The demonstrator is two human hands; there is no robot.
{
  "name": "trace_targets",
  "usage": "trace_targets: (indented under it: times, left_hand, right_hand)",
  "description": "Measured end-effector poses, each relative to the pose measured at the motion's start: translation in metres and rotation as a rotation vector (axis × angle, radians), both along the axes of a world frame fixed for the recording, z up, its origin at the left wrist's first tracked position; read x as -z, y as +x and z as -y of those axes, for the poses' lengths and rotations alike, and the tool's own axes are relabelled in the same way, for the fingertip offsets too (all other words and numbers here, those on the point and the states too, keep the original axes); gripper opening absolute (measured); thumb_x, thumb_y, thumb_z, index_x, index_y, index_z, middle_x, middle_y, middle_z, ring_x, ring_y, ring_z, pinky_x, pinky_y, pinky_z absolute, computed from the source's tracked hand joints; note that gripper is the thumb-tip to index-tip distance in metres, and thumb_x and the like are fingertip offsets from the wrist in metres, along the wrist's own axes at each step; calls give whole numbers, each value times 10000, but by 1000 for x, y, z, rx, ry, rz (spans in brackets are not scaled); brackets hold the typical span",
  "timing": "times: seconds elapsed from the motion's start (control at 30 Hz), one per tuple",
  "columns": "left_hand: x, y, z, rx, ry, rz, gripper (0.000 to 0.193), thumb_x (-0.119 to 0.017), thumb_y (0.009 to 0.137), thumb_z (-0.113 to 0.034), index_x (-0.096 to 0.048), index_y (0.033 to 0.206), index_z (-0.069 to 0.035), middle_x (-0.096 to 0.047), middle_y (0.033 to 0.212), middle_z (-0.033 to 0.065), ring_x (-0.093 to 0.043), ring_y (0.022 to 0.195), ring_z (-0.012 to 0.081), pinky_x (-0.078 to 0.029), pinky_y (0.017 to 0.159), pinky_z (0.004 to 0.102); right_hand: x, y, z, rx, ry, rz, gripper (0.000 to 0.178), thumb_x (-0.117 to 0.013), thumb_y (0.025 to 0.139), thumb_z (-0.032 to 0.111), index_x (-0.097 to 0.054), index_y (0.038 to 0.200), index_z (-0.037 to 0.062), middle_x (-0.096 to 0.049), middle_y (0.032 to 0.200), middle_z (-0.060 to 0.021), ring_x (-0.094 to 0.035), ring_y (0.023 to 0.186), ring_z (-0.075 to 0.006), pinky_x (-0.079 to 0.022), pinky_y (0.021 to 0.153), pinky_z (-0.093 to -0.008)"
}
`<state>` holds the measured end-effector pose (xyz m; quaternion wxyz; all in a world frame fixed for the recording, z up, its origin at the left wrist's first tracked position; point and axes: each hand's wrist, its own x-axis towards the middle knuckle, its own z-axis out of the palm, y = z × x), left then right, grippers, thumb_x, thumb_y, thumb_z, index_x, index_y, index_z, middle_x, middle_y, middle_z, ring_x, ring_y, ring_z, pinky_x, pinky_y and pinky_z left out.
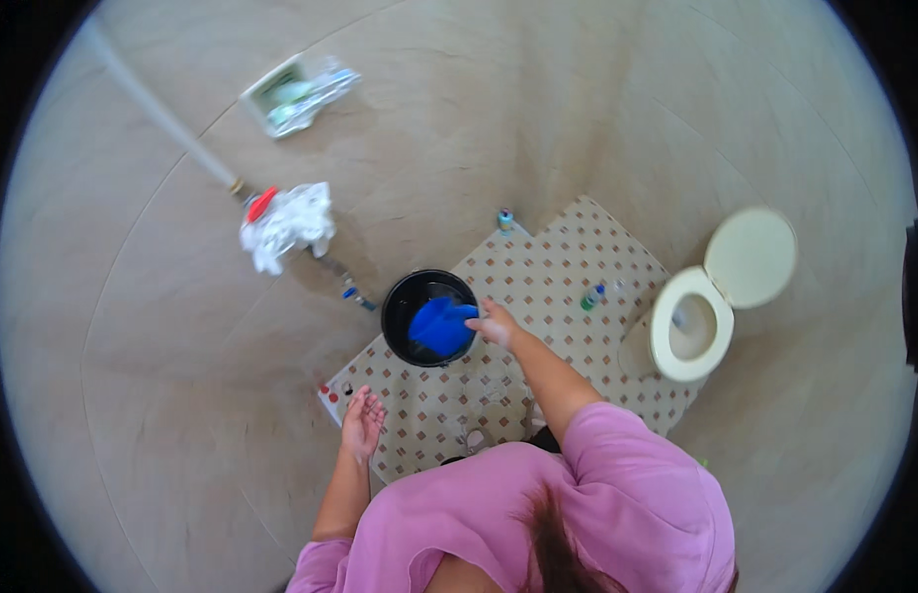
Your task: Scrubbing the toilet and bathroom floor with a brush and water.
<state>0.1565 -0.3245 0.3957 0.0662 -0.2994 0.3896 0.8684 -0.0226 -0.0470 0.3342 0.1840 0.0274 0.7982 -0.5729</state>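
A blue dipper (pixel 439 327) is in my right hand (pixel 496 325), which is closed around its handle. The dipper's bowl lies over the mouth of a round black bucket (pixel 392 338), within its rim; how deep it reaches I cannot tell. To the left and nearer to me, my left hand (pixel 363 423) is held in the air, palm turned up, fingers stretched and holding nothing. The bucket stands on the tiled floor (pixel 449 410) close to the wall.
A tap with a red handle (pixel 262 204), wrapped in white plastic, sits on the wall, with a pipe (pixel 172 128) above it. Further up hangs a white holder (pixel 281 97). At right stands a toilet (pixel 692 326), lid raised. A green bottle (pixel 591 296) and a small can (pixel 505 219) stand nearby.
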Motion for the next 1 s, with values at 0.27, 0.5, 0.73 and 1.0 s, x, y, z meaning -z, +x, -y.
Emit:
trace_targets:
  times: [0.27,0.5,0.73,1.0]
  left_hand:
    - [8,-88,-47,230,13,-17,241,-487,802,-236,-481,1022,-138,-542,820,-12,-509,737,109,-422,647,233]
    - [-10,-217,-175,539,41,-138,255,-477,809,-229,-481,1042,-126,-544,841,-2,-511,747,115,-430,644,246]
    - [-68,-309,-367,947,-65,-299,287,-468,812,-206,-441,1083,-114,-519,857,-2,-510,755,101,-422,658,215]
    - [-97,-389,-558,1312,-332,-522,292,-469,809,-210,-452,1079,-100,-510,886,-5,-487,802,87,-405,683,221]
  right_hand:
    - [-17,38,-112,16,471,-109,455,-554,641,214,-488,1060,50,-439,1080,-177,-412,1026,-302,-344,875,-328]
    - [-6,136,-317,742,577,166,384,-574,642,174,-532,991,19,-546,963,-186,-532,883,-275,-401,795,-324]
    - [26,221,-439,1370,453,165,303,-574,642,115,-539,917,-7,-578,794,-115,-549,709,-195,-431,664,-284]
    - [18,229,-458,1586,271,179,319,-566,651,92,-523,947,-20,-566,796,-83,-531,707,-154,-424,666,-257]
